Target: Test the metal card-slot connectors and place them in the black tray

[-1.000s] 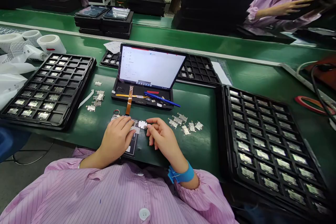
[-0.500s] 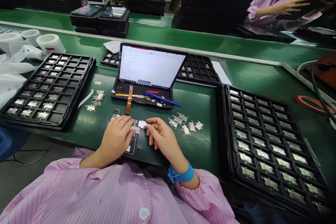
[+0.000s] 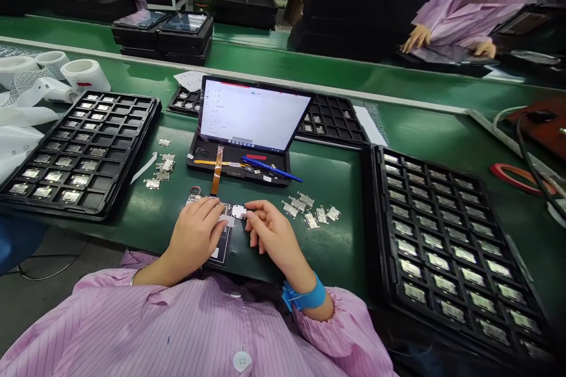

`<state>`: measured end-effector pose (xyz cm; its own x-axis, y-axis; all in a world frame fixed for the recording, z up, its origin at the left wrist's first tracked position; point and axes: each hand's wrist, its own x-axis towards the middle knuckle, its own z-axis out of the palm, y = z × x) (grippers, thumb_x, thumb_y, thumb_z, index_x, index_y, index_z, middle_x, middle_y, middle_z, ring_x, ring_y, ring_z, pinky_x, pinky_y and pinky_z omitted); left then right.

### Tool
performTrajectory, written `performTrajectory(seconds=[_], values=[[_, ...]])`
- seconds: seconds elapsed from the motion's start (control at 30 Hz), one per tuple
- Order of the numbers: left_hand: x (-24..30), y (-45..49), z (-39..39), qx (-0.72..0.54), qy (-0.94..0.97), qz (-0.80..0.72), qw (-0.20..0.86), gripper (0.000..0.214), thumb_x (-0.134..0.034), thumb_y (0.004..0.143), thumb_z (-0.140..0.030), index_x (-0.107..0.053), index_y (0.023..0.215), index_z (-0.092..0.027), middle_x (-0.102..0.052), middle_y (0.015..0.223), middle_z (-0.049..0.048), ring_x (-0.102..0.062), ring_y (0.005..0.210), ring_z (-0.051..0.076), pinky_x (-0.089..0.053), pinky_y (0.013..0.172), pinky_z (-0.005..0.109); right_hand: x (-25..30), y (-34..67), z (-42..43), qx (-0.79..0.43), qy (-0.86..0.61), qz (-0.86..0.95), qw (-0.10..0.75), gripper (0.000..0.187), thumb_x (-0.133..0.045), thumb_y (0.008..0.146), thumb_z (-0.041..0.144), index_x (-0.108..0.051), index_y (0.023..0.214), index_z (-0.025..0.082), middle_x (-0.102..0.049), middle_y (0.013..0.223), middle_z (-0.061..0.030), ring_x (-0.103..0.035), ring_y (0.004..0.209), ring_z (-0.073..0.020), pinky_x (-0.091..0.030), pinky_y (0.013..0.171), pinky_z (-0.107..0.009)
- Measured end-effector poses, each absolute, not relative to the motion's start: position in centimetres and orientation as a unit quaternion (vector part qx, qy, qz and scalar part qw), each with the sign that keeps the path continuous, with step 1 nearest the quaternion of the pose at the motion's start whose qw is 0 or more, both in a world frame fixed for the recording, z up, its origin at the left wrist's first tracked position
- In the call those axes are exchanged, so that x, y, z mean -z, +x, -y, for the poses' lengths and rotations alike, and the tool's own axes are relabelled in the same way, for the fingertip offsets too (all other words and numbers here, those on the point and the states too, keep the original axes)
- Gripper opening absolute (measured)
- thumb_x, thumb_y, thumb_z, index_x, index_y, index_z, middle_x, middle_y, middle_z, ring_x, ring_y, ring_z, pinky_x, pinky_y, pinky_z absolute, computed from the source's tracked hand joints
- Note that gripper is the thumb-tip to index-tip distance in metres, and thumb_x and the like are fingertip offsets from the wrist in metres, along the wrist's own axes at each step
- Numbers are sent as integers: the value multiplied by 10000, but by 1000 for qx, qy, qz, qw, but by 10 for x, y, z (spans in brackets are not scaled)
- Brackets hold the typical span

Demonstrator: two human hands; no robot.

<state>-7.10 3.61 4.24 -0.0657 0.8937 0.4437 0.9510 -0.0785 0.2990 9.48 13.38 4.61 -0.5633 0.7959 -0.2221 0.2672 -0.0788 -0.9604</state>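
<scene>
Right fingertips pinch a small pale module at the edge of a dark circuit board on the green bench.
From where I stand, the right hand (image 3: 272, 230) has thumb and forefinger closed on the outer end of the pale module (image 3: 239, 211), its other fingers curled beneath; a blue band (image 3: 305, 296) circles the wrist. The left hand (image 3: 197, 230) lies over the circuit board (image 3: 224, 241), fingers close together, and I can't tell whether they grip anything. An orange ribbon cable (image 3: 216, 177) runs from the board's far edge toward the lit screen (image 3: 252, 115), below which lies a blue pen (image 3: 272, 169). Loose modules (image 3: 319, 218) lie beyond the right hand, between it and a well-filled black tray (image 3: 384, 218).
</scene>
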Motion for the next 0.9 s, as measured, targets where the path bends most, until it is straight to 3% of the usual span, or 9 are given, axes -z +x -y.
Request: performTrajectory(seconds=[0.23,0.47,0.9], values=[[-42,-71,-36,276,-682,675,58,243,-527,941,-235,-628,1146,-151,-680,1186,106,-616,1113,266,-515,925,444,-50,97,-134,-669,-391,589,228,339,-604,851,443,-555,1046,169,-583,667,39,-526,394,-75,-366,298,-160],[-41,-72,-35,287,-678,672,81,238,-504,927,-163,-660,1106,-137,-695,1181,96,-647,1105,257,-533,937,409,-67,104,-138,-849,-286,434,96,392,-646,841,347,-623,1173,140,-654,680,-7,-504,373,-52,-292,269,-125],[-41,-72,-36,292,-676,670,98,239,-532,910,-147,-677,1093,-98,-700,1171,107,-653,1093,265,-535,933,410,-59,109,-146,-896,-202,386,89,393,-563,899,295,-617,1260,147,-651,738,-16,-398,361,-11,-198,279,-131]])
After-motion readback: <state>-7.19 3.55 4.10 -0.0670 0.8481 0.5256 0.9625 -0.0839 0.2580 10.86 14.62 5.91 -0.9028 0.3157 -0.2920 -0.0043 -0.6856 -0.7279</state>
